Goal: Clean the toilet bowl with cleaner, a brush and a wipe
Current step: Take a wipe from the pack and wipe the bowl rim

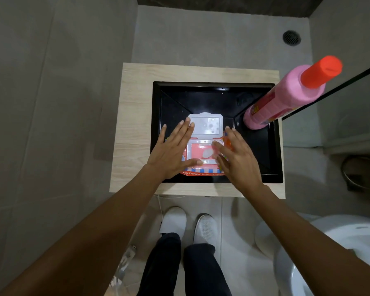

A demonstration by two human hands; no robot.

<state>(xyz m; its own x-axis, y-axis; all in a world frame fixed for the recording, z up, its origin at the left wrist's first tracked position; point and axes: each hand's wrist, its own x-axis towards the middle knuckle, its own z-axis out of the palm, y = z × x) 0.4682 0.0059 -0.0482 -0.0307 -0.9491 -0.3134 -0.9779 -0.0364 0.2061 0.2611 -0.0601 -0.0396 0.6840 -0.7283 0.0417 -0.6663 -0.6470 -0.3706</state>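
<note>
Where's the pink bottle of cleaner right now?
The pink cleaner bottle stands upright in the back right corner of the black tray on the wooden stand, right of the wipes pack.

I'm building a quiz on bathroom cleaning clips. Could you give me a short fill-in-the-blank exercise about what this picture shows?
1. The flip lid of the wet wipes pack stands ____.
2. The pink cleaner bottle has a cap coloured ____.
3. The wipes pack lies inside a ____ bin set into a wooden stand.
4. The left hand and right hand lie on the pack with fingers ____.

Missing words: open; red; black; straight
</note>
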